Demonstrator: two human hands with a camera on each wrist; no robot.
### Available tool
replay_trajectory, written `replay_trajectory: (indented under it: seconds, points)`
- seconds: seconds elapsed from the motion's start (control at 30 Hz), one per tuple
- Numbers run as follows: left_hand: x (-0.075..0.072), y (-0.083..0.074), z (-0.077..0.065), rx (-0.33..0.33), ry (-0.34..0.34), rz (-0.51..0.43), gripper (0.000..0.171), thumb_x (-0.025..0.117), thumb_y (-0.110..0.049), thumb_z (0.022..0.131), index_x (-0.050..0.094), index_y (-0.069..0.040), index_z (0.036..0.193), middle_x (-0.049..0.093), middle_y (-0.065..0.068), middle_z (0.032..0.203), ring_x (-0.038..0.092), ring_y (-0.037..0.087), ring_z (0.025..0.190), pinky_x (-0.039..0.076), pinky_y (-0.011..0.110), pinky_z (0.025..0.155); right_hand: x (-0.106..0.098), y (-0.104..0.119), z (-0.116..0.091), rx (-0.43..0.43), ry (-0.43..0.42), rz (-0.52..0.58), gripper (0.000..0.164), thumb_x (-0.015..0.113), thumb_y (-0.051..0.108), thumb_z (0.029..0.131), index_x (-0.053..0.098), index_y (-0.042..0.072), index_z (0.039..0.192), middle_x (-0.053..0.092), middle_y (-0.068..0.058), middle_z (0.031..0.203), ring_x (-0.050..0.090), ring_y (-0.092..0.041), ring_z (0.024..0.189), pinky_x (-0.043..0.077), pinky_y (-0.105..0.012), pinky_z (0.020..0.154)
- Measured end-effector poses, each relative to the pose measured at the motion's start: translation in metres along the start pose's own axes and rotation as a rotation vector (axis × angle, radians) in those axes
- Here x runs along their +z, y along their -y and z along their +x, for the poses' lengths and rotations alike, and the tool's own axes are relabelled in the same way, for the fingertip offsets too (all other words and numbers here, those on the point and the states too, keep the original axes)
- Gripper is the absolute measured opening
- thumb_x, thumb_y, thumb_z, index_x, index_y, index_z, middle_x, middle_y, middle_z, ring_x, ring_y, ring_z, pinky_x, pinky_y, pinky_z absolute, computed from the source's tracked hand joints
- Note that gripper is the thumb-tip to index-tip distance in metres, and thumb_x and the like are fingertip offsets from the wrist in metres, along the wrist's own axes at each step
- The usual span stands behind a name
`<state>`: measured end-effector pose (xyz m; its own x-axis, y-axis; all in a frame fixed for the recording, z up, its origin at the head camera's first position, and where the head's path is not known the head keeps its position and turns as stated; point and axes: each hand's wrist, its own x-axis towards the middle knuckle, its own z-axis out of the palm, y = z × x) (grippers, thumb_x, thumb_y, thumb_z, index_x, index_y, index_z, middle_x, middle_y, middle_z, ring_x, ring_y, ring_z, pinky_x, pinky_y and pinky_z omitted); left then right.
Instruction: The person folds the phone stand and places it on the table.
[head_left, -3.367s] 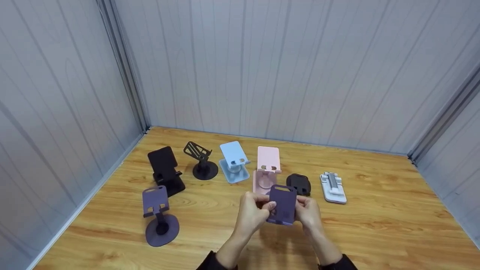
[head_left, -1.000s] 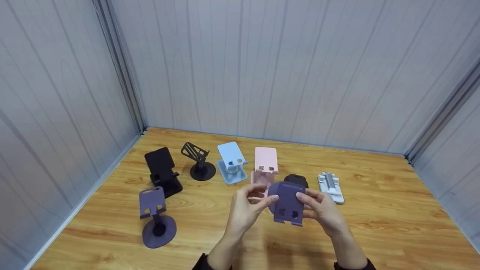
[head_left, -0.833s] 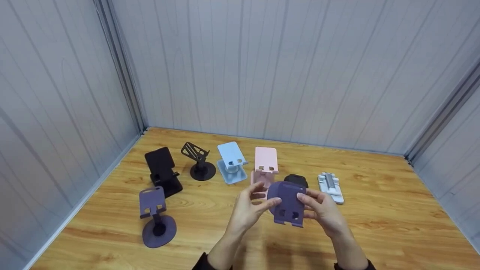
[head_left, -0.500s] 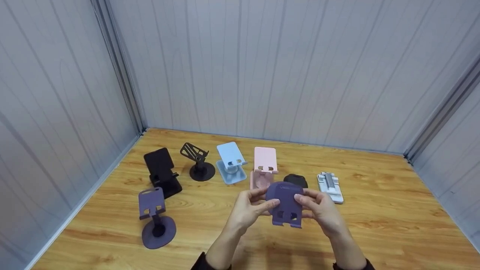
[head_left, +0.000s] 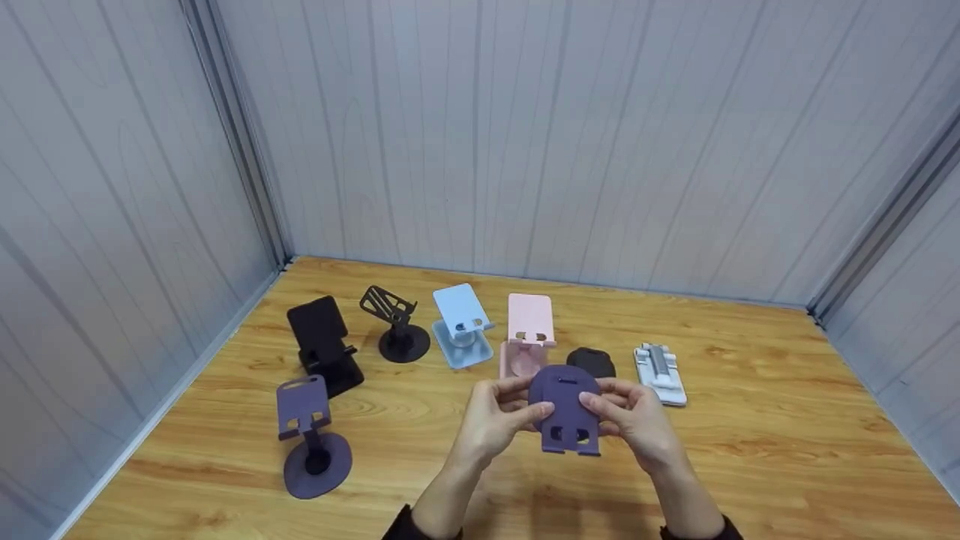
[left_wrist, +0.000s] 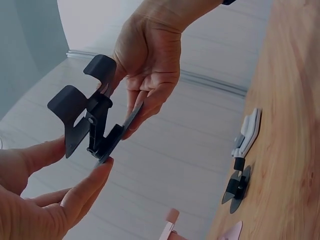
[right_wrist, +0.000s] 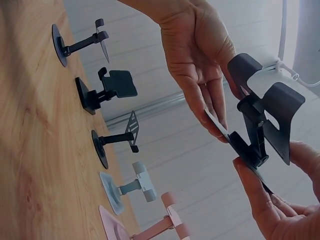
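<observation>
Both hands hold a purple folding phone stand (head_left: 568, 409) up above the table, near the front. My left hand (head_left: 495, 420) pinches its left edge, thumb on the slotted front plate and fingers behind at the rounded base. On the other side my right hand (head_left: 634, 420) grips it the same way. In the left wrist view the stand (left_wrist: 97, 112) is partly folded: plate and base are spread at an angle, with the hinged arm (left_wrist: 96, 132) between them. Its two curved lips (right_wrist: 287, 100) face outward in the right wrist view.
Several phone stands stand on the wooden table: purple (head_left: 304, 409), solid black (head_left: 319, 330), cut-out black (head_left: 388, 306), light blue (head_left: 461, 309) and pink (head_left: 531, 315). A folded black stand (head_left: 591, 361) and a white one (head_left: 660, 375) lie right of them. Panel walls (head_left: 487, 150) enclose the table.
The held stand has turned so its plate and rounded base line up in the head view; earlier the base stuck out at the left. The left fingers have closed in on it. Standing stands are unchanged.
</observation>
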<state>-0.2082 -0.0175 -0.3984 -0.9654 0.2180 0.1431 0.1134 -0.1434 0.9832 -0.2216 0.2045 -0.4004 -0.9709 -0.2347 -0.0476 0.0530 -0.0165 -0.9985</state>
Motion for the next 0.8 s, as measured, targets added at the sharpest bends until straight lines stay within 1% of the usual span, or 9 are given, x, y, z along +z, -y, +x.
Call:
replay_trajectory:
  seconds: [0.13, 0.23, 0.4, 0.53, 0.7, 0.8]
  points:
    - [0.000, 0.001, 0.000, 0.012, -0.015, 0.034, 0.040, 0.075, 0.013, 0.094, 0.063, 0.025, 0.130, 0.077, 0.036, 0.110, 0.081, 0.026, 0.088, 0.069, 0.028, 0.071, 0.002, -0.001, 0.000, 0.001, -0.012, 0.002, 0.016, 0.066, -0.001, 0.104, 0.072, -0.007, 0.118, 0.082, 0.003, 0.087, 0.079, -0.009, 0.075, 0.067, -0.022, 0.070]
    - [0.001, 0.001, 0.001, 0.018, -0.028, 0.063, 0.039, 0.075, 0.014, 0.092, 0.065, 0.024, 0.128, 0.077, 0.035, 0.108, 0.082, 0.029, 0.088, 0.070, 0.032, 0.072, 0.003, -0.001, 0.001, 0.006, -0.025, 0.003, 0.016, 0.066, -0.002, 0.103, 0.071, -0.007, 0.117, 0.081, 0.003, 0.086, 0.079, -0.009, 0.075, 0.066, -0.022, 0.069]
    - [0.001, 0.003, 0.002, 0.011, -0.047, 0.084, 0.039, 0.076, 0.015, 0.091, 0.065, 0.024, 0.128, 0.077, 0.035, 0.106, 0.081, 0.028, 0.086, 0.070, 0.035, 0.072, 0.004, -0.003, 0.002, 0.005, -0.036, -0.001, 0.019, 0.067, -0.002, 0.103, 0.070, -0.011, 0.120, 0.081, 0.002, 0.088, 0.078, -0.009, 0.074, 0.067, -0.023, 0.068]
    - [0.001, 0.004, 0.004, -0.010, -0.070, 0.076, 0.040, 0.076, 0.015, 0.090, 0.065, 0.024, 0.128, 0.077, 0.034, 0.107, 0.081, 0.026, 0.087, 0.070, 0.034, 0.072, 0.007, -0.003, 0.003, 0.000, -0.060, -0.020, 0.025, 0.067, -0.001, 0.103, 0.067, -0.015, 0.124, 0.081, 0.001, 0.089, 0.078, -0.010, 0.074, 0.067, -0.023, 0.069]
    - [0.002, 0.006, 0.005, -0.033, -0.103, 0.040, 0.039, 0.076, 0.015, 0.091, 0.065, 0.025, 0.126, 0.077, 0.034, 0.108, 0.080, 0.023, 0.090, 0.070, 0.032, 0.075, 0.013, -0.001, 0.002, -0.023, -0.093, -0.120, 0.037, 0.066, -0.001, 0.104, 0.058, -0.023, 0.133, 0.080, -0.001, 0.092, 0.077, -0.008, 0.074, 0.067, -0.022, 0.070]
    - [0.001, 0.006, 0.005, -0.041, -0.125, 0.036, 0.039, 0.076, 0.013, 0.092, 0.064, 0.025, 0.127, 0.077, 0.032, 0.109, 0.080, 0.021, 0.090, 0.070, 0.033, 0.077, 0.015, 0.001, 0.002, -0.042, -0.140, -0.194, 0.040, 0.065, 0.000, 0.106, 0.056, -0.023, 0.137, 0.079, -0.005, 0.099, 0.075, -0.007, 0.078, 0.067, -0.023, 0.072]
